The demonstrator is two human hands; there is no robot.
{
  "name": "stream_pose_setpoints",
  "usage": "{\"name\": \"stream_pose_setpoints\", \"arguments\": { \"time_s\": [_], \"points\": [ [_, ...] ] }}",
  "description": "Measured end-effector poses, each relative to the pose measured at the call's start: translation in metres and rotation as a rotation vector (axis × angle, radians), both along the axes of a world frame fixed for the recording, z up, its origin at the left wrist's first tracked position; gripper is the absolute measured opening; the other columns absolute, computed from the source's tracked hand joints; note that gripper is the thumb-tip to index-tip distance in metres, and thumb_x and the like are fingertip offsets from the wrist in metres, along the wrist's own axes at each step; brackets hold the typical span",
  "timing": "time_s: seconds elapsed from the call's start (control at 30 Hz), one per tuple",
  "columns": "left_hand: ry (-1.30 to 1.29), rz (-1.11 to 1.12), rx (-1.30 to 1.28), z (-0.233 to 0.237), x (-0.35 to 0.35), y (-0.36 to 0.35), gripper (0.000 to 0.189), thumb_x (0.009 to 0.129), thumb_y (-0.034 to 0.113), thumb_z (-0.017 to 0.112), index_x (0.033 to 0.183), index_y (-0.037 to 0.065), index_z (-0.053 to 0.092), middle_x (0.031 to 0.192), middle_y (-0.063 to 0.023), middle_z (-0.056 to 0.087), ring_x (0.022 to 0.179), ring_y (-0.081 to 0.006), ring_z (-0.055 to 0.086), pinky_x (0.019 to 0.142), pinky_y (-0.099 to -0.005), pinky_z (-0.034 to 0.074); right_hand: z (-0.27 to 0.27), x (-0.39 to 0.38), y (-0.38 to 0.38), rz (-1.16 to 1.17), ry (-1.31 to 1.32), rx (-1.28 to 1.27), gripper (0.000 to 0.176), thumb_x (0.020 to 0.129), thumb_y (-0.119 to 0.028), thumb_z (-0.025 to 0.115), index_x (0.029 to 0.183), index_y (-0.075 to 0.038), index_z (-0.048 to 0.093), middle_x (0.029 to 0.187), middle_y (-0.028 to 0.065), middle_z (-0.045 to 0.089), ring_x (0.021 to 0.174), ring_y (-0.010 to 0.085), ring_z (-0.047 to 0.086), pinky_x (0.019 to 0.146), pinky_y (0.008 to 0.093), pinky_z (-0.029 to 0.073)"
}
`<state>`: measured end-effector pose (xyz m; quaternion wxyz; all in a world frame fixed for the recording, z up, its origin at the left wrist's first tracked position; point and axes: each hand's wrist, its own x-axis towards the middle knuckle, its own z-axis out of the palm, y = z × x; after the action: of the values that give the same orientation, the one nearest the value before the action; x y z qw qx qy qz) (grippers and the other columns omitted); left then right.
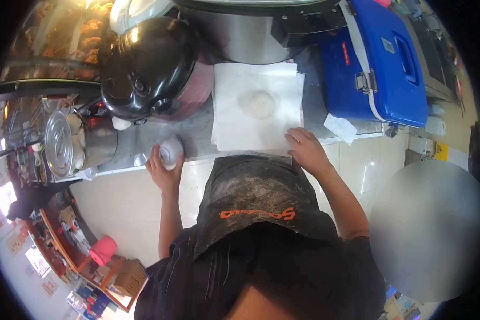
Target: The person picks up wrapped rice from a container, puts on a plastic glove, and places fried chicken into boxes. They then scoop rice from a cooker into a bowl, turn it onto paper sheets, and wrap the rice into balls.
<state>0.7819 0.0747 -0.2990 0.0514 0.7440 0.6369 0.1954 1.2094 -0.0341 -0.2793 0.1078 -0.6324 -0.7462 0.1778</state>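
A stack of white paper sheets (232, 125) lies on the metal counter in the middle of the head view. On the top sheet sits a small round mound of what looks like white rice (260, 104). My left hand (164, 169) is wrapped round a small clear cup (170, 151) at the counter's front edge, left of the paper. At the lower right corner of the stack, my right hand (307, 151) has its fingers curled in at the paper's edge, gripping it.
A dark-lidded pink rice cooker (149, 69) stands left of the paper, with a large steel pot (240, 40) behind. On the right are a blue cooler box (378, 69) and a folded white paper (341, 128). A glass-lidded pot (93, 141) stands far left.
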Motion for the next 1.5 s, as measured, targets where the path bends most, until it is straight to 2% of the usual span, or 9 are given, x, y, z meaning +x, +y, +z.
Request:
{"name": "stream_pose_setpoints", "arguments": {
  "time_s": [0.17,0.3,0.5,0.67,0.77,0.87,1.13,1.27,1.5],
  "points": [
    [0.123,0.012,0.288,0.029,0.019,0.018,0.074,0.077,0.047,0.079,0.133,0.006,0.055,0.135,-0.0188,0.055,0.128,-0.0416,0.046,0.106,-0.0539,0.037,-0.004,0.007,-0.010,0.138,-0.113,-0.011,0.041,0.076,0.004,0.059,0.116,0.001,0.063,0.119,0.0154,0.063,0.120,0.0311,0.056,0.103,0.0408,0.045],
    [-0.171,-0.271,0.105,0.089,0.086,0.015,0.055,0.071,0.034,0.080,0.114,0.005,0.061,0.115,-0.0166,0.059,0.114,-0.0390,0.053,0.097,-0.0520,0.040,0.019,0.004,0.007,0.065,-0.025,0.037,0.039,0.072,0.009,0.054,0.108,0.004,0.066,0.103,0.0186,0.068,0.102,0.0356,0.063,0.092,0.0451,0.050],
    [-0.254,-0.785,-0.224,0.056,0.156,0.011,0.036,0.081,0.018,0.072,0.114,0.007,0.063,0.116,-0.0130,0.065,0.111,-0.0319,0.059,0.095,-0.0422,0.051,0.023,0.003,0.034,-0.110,0.171,-0.008,0.022,0.069,0.008,0.068,0.089,0.001,0.073,0.083,0.0165,0.067,0.078,0.0355,0.065,0.074,0.0423,0.051],
    [-0.036,-0.872,-0.464,0.026,0.170,0.012,0.021,0.081,0.008,0.066,0.102,0.005,0.065,0.100,-0.0132,0.069,0.101,-0.0323,0.064,0.085,-0.0429,0.054,0.038,0.014,0.040,-0.173,0.226,-0.179,0.014,0.072,0.005,0.072,0.086,0.001,0.070,0.080,0.0148,0.067,0.071,0.0331,0.063,0.068,0.0407,0.050],
    [-0.076,-0.855,-0.428,0.013,0.170,0.005,0.019,0.080,0.005,0.063,0.098,0.005,0.066,0.095,-0.0142,0.070,0.096,-0.0343,0.066,0.084,-0.0440,0.054,0.050,0.008,0.048,-0.079,0.252,0.128,0.012,0.075,0.005,0.072,0.084,0.002,0.065,0.081,0.0139,0.068,0.068,0.0315,0.063,0.066,0.0393,0.049],
    [-0.129,-0.797,-0.407,0.008,0.169,0.005,0.017,0.080,0.005,0.062,0.097,0.004,0.068,0.093,-0.0158,0.070,0.094,-0.0365,0.066,0.085,-0.0452,0.053,0.040,0.003,0.048,-0.365,0.353,-0.153,0.015,0.075,0.005,0.072,0.082,0.001,0.060,0.083,0.0136,0.069,0.074,0.0307,0.064,0.072,0.0397,0.050],
    [-0.239,-0.589,-0.616,0.033,0.174,0.041,0.020,0.075,0.013,0.076,0.093,0.005,0.072,0.087,-0.0146,0.072,0.087,-0.0318,0.069,0.080,-0.0451,0.053,0.026,0.011,0.045,-0.221,0.194,-0.037,0.028,0.062,-0.002,0.080,0.090,-0.003,0.075,0.088,0.0169,0.070,0.091,0.0323,0.069,0.076,0.0398,0.053],
    [-0.365,-0.558,-0.588,0.043,0.169,0.054,0.028,0.074,0.014,0.080,0.102,0.007,0.074,0.088,-0.0132,0.071,0.083,-0.0285,0.069,0.077,-0.0389,0.054,0.031,0.024,0.051,-0.417,0.457,-0.098,0.012,0.076,-0.008,0.079,0.086,-0.001,0.074,0.092,0.0112,0.064,0.080,0.0246,0.063,0.071,0.0352,0.051],
    [-0.496,-0.609,-0.583,0.020,0.149,0.066,0.018,0.082,0.011,0.078,0.099,0.005,0.076,0.096,-0.0106,0.073,0.089,-0.0228,0.069,0.083,-0.0329,0.052,0.017,0.032,0.034,-0.643,0.929,-0.104,0.012,0.084,-0.009,0.076,0.094,-0.002,0.075,0.111,0.0044,0.067,0.104,0.0157,0.063,0.086,0.0303,0.052]
  ]
}}
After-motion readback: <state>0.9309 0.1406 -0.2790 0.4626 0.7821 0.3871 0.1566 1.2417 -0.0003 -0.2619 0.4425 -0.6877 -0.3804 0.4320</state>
